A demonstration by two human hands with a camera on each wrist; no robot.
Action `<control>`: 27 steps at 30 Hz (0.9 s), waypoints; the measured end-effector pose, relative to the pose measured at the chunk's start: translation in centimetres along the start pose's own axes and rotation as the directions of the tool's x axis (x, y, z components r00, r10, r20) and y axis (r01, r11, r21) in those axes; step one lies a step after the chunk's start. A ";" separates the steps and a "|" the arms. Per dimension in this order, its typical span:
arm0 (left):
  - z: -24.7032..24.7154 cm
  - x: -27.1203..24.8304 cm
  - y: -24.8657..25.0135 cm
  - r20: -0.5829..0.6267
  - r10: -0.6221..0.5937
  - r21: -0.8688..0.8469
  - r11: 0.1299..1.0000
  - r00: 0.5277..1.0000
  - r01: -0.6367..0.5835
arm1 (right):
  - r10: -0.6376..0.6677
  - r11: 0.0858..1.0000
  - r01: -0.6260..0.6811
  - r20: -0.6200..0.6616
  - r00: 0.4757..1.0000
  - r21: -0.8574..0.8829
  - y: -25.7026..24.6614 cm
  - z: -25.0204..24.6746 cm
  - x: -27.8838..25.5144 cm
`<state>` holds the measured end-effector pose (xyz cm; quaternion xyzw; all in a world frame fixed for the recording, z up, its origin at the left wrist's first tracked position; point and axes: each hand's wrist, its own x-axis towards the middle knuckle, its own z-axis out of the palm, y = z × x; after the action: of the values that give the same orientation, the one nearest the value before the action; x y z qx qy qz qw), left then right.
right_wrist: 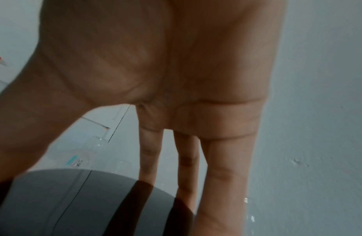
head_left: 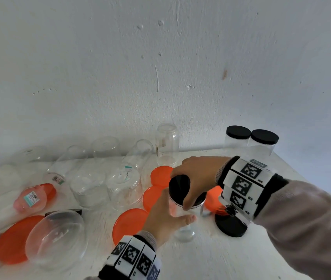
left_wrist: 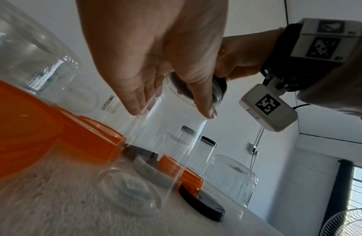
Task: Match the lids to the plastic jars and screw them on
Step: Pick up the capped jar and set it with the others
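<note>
The white counter (head_left: 211, 259) fills the lower half of the frame, strewn with clear jars and orange lids (head_left: 129, 223). At lower centre stands the clear jar (head_left: 182, 217), upright, base on the counter. My left hand (head_left: 163, 217) wraps its side from the left, thumb across the front. My right hand (head_left: 197, 174) reaches down from the right, fingers and thumb curled round the black lid (head_left: 178, 185) sitting on the jar's mouth.

Left hand (head_left: 164, 217) and right hand (head_left: 197, 178) both curl fingers, gripping.
</note>
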<state>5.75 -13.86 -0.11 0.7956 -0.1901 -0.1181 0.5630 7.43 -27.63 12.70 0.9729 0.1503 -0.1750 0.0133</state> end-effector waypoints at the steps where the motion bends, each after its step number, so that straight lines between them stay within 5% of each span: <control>1: 0.0 0.0 0.0 0.001 0.004 0.001 1.000 1.000 -0.004 | 0.020 1.000 -0.019 -0.015 1.000 0.007 0.0 0.1 0.1; 7: -0.1 0.0 0.2 0.006 0.021 0.026 0.999 1.000 -0.021 | 0.091 0.995 -0.090 -0.031 0.995 0.044 -0.1 0.5 0.3; 12: -0.1 0.1 0.0 0.002 0.004 0.009 1.000 1.000 -0.004 | 0.054 0.998 -0.056 0.124 0.991 0.016 0.0 -0.4 0.1; 27: 0.4 0.0 -0.3 -0.060 0.051 0.043 0.998 0.997 -0.049 | 0.037 0.999 -0.034 -0.086 0.996 0.041 0.7 0.8 0.4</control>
<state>5.69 -14.13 -0.56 0.8053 -0.1951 -0.0757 0.5548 7.69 -28.23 11.83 0.9822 0.1300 -0.1355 -0.0093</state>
